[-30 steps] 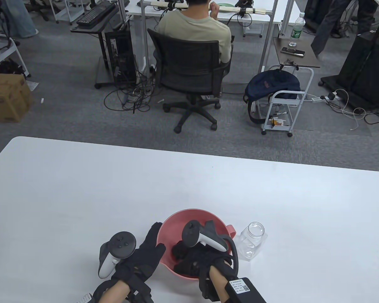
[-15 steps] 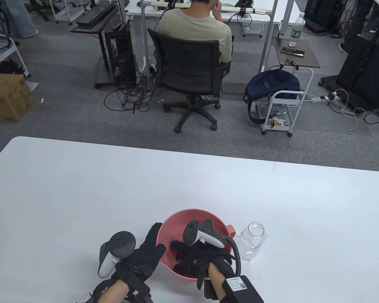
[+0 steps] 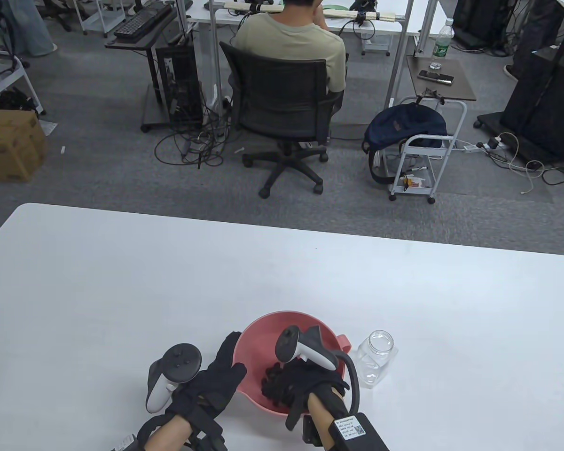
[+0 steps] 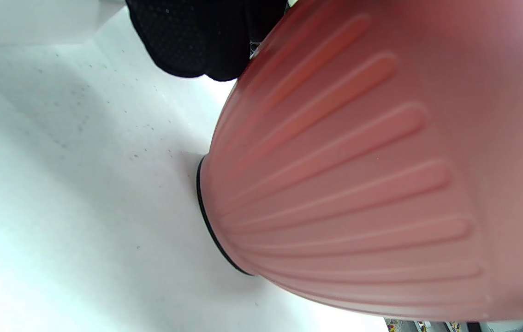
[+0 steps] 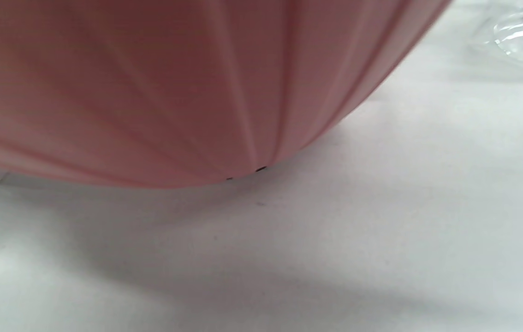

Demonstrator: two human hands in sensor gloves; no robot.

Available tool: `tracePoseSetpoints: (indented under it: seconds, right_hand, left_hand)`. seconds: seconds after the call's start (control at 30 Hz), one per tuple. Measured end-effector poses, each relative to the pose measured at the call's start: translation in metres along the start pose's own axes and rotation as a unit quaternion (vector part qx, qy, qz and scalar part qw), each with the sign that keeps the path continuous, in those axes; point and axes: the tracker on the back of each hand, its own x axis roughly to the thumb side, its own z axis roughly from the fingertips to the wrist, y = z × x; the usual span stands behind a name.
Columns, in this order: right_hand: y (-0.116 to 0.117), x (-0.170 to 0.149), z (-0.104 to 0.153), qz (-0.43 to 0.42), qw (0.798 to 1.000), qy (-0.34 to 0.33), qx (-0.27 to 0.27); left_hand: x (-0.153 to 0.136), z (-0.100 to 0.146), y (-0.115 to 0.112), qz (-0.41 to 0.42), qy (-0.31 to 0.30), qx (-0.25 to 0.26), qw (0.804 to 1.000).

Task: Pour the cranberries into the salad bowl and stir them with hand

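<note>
The white counter (image 3: 282, 282) carries a pink ribbed salad bowl (image 3: 263, 333) near your edge, with an empty clear jar (image 3: 376, 357) just beside it on the right. Your left hand (image 3: 216, 380) lies flat against the bowl's outer left wall, fingers (image 4: 187, 41) straight; hold that brace firm. Your right hand (image 3: 305, 383) is down inside the bowl, fingers curled among dark cranberries (image 3: 273, 373); whether they pinch any, you can't tell. Stir low and gently so nothing spills over the rim.

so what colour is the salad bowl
Salmon pink, with raised ribs on its outer wall; the salad bowl shows best in the left wrist view.
</note>
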Motion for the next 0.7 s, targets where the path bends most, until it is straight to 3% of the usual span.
tracePoseSetpoints:
  seconds: [0.7]
  right_hand:
    - [0.0024,0.0010,-0.0010,0.002,0.999,-0.028,0.020]
  left_hand:
    - [-0.0005,-0.0009,-0.0002,0.008,0.000,-0.011,1.000]
